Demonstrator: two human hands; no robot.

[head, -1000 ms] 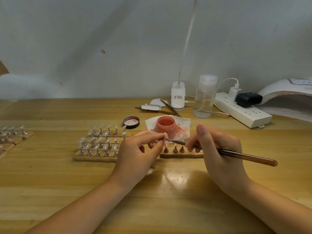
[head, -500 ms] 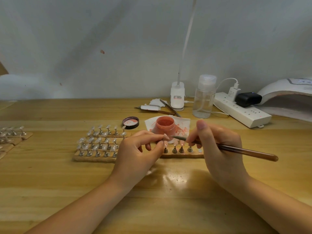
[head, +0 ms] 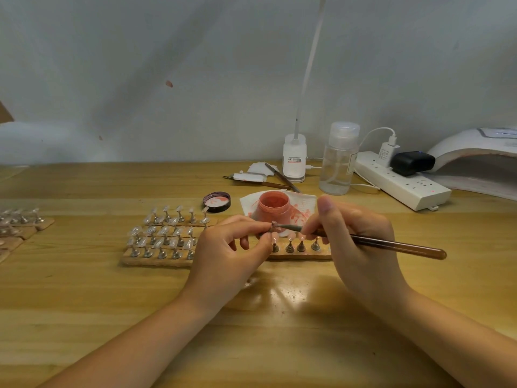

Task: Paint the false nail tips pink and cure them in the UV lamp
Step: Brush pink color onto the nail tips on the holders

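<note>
1. Centrally in the frame, the left hand (head: 226,247) pinches a small nail stand (head: 272,228) between thumb and forefinger, a false nail tip on its top.
2. The right hand (head: 361,247) grips a brown-handled brush (head: 391,245); its bristle end touches that tip, its handle points to the right of the frame.
3. Just behind the hands, an open jar of pink paint (head: 272,205) sits on a stained white tissue (head: 305,205), its lid (head: 216,201) lying to the left.
4. Below the fingers, a wooden strip (head: 302,256) carries a row of small metal stands.
5. Left of centre, a wooden block (head: 156,260) holds rows of clear nail tips (head: 165,233) on stands.
6. At the right edge, the white UV lamp (head: 475,152) stands on the worktop (head: 84,303) beside a power strip (head: 402,183).
7. A clear bottle (head: 338,161) stands near the wall, upper middle.
</note>
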